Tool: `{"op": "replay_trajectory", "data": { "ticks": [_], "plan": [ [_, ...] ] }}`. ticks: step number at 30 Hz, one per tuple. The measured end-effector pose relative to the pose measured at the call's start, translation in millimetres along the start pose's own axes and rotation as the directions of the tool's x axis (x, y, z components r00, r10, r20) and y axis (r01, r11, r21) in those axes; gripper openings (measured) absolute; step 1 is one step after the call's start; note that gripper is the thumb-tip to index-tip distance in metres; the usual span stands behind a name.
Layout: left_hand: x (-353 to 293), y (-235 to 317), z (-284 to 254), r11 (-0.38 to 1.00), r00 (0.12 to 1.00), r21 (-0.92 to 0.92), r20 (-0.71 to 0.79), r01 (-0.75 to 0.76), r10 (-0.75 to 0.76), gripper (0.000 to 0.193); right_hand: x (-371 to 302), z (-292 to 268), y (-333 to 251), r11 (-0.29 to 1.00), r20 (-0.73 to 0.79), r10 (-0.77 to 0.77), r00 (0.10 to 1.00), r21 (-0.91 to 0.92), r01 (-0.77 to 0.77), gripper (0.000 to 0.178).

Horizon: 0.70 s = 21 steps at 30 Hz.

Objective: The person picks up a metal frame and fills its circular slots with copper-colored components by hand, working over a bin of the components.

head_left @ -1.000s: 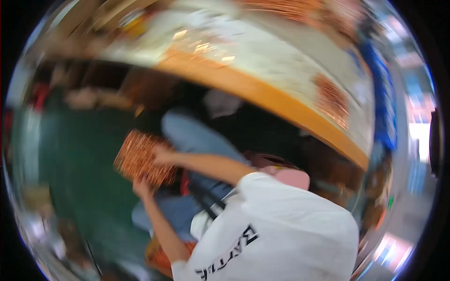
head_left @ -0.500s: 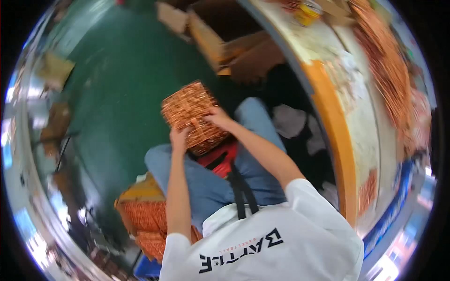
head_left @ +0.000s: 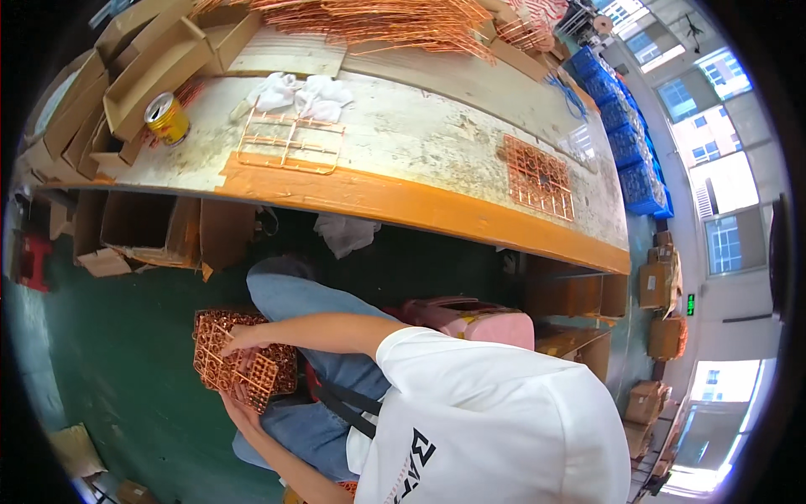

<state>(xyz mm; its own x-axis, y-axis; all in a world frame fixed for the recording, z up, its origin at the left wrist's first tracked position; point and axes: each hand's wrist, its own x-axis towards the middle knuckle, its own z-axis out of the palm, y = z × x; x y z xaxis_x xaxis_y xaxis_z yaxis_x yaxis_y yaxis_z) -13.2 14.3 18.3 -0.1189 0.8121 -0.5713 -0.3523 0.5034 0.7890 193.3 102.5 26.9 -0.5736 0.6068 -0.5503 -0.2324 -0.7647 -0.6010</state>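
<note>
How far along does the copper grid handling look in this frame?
Looks done: one copper-coloured grid rack and a flat copper wire frame lie on the workbench. In hand: both hands, left and right, hold a copper grid block. Left: copper wire pile.

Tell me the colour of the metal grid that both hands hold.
Shiny copper-orange, seen best in the head view: the metal grid.
</note>
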Motion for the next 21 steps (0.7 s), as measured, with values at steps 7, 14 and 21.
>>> {"op": "replay_trajectory", "data": {
  "ticks": [7, 14, 21],
  "plan": [
    [-47, 17, 9, 0.999, 0.994, 0.011, 0.110, -0.030, 0.029, 0.052, -45, 18, -14, 0.991, -0.051, 0.128, 0.990, -0.040, -0.130, 0.035],
    [-42, 1, 35, 0.933, 0.990, 0.355, -0.103, -0.058, 0.101, 0.013, -31, 4, 30, 0.747, -0.339, -0.335, 0.879, -0.665, 0.028, 0.037],
    [-65, -3, 24, 0.985, 0.985, -0.108, -0.092, 0.135, -0.146, 0.029, -65, 22, 16, 0.996, -0.071, -0.068, 0.995, -0.065, 0.063, 0.032]
  ]
}}
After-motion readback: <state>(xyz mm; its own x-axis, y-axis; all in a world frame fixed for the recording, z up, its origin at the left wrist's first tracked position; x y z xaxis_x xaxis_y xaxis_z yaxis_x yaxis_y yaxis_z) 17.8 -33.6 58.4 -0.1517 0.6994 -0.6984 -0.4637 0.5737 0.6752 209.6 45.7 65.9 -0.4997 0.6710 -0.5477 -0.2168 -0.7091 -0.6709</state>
